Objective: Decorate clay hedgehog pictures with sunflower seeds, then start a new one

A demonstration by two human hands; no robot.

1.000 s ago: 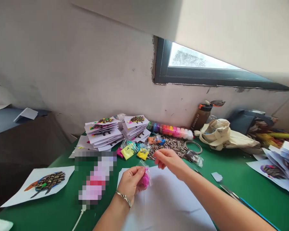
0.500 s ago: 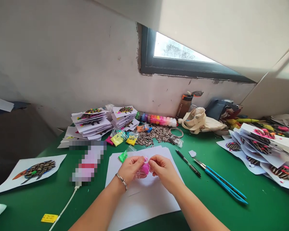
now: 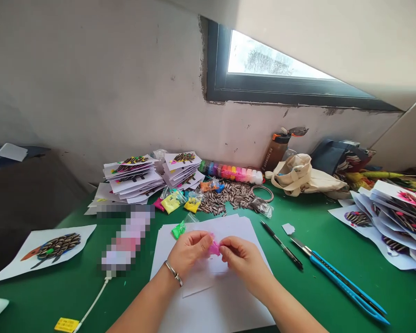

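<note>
Where the two hands meet above the paper stack, a small pink clay lump in a clear bag is pinched from both sides. The left hand has its grip closed on the left end and the right hand on the right end, so that the lump is kept just over the sheets and not on the green worktop; probably the white paper is used as a clean base. A green clay bag is laid at the far left corner of the stack, near the left hand. Beyond it, yellow clay bags and a heap of sunflower seeds are kept within reach. Behind them, finished seed pictures are piled by the wall. To the right, a black pen and blue scissors are set apart from the paper.
</note>
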